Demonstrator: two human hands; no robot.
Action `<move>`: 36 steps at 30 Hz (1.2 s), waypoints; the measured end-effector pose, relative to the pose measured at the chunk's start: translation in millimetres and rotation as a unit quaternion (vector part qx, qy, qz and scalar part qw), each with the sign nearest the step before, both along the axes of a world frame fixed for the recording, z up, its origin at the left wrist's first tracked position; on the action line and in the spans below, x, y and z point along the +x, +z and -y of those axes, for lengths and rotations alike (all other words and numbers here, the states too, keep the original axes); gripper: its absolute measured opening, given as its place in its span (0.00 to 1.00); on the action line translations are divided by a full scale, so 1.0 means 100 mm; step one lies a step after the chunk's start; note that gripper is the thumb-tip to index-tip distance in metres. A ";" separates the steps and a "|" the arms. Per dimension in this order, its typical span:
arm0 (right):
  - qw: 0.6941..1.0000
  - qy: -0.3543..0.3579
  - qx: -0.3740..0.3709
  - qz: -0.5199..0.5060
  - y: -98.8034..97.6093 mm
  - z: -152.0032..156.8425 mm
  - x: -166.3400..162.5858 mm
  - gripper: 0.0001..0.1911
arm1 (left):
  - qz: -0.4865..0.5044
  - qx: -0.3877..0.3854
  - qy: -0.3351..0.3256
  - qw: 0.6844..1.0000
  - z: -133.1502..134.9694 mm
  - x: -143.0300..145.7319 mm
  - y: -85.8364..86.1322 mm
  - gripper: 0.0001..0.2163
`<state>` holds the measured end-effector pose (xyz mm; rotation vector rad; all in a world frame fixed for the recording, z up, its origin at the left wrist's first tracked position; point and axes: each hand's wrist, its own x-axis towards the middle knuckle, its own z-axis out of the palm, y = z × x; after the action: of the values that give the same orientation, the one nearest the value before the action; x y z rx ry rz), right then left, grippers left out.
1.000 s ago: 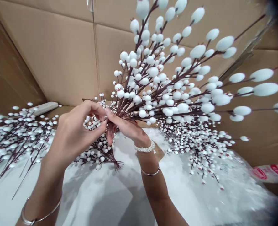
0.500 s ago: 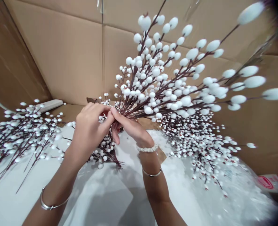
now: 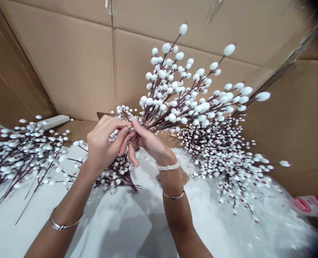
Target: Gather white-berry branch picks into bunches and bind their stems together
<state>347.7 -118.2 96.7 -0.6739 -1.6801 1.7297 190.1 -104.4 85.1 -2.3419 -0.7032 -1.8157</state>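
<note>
My right hand [image 3: 155,145] is closed round the lower stems of a bunch of white berry sprays [image 3: 180,96]. The bunch fans up and to the right, its brown stems gathered under my thumb. Against that thumb, my left hand [image 3: 102,141] pinches at the left side of the stems. A thin dark strand shows near its fingertips, too fine to identify. Below the hands, partly hidden by them, a smaller bunch of berry sprays [image 3: 121,168] lies with its stem ends to the right.
Loose berry sprays [image 3: 27,154] lie at the left, beside a pale bar-shaped object [image 3: 55,122]. A dense heap of berry sprays [image 3: 223,154] rests at the right on clear plastic [image 3: 269,222]. Cardboard walls [image 3: 75,64] rise behind and at both sides of the white surface [image 3: 121,225].
The held bunch has tilted away, so its tips sit lower and farther from me. My left fingertips have shifted slightly at the stems, and the thin strand now shows between the hands.
</note>
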 end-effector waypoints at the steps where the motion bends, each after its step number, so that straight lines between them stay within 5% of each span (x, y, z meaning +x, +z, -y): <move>1: 1.000 -0.002 -0.002 0.002 0.00 0.00 0.00 0.41 | 0.003 0.007 0.001 1.000 -0.01 0.00 -0.01 0.03; 6: 1.000 -0.006 -0.004 0.001 0.01 0.01 0.00 0.39 | 0.005 0.002 0.017 1.000 0.00 0.01 -0.04 0.04; 11: 1.000 -0.001 -0.014 -0.008 0.01 0.01 0.00 0.38 | -0.001 -0.096 0.033 0.995 0.09 0.04 0.00 0.05; 20: 0.997 0.069 -0.017 -0.029 0.01 0.01 0.03 0.37 | 0.078 -0.211 -0.075 0.971 0.15 0.04 -0.04 0.06; 30: 0.997 0.053 -0.037 0.031 0.04 0.04 0.06 0.42 | 0.112 -0.183 -0.124 0.969 0.18 0.11 -0.03 0.05; 36: 0.995 0.091 -0.014 -0.029 0.01 0.03 0.05 0.40 | 0.142 -0.182 -0.147 0.962 0.18 0.14 -0.05 0.04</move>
<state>352.7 -121.3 97.4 -0.4916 -1.7244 1.8835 204.6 -122.1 79.8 -2.5483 -0.8209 -2.3673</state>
